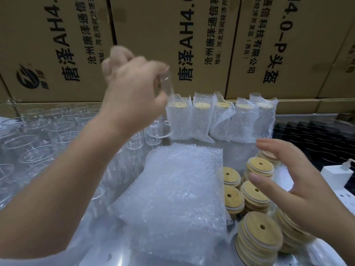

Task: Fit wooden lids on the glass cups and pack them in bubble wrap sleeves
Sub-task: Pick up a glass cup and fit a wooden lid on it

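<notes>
My left hand (132, 89) is raised above the table and grips a clear glass cup (166, 87) by its upper part; the cup is blurred. My right hand (292, 181) hovers open, fingers spread, just over stacks of round wooden lids (257, 196) with centre holes. A flat pile of bubble wrap sleeves (182, 189) lies in the middle. Behind it stand several packed cups in bubble wrap (221, 120), each with a wooden lid showing at the top. Many bare glass cups (38, 143) crowd the left side.
Large brown cardboard boxes (172, 45) with black print form a wall along the back. A black tray (317, 135) sits at the right, and a white power strip with a plugged charger (338, 175) lies at the right edge.
</notes>
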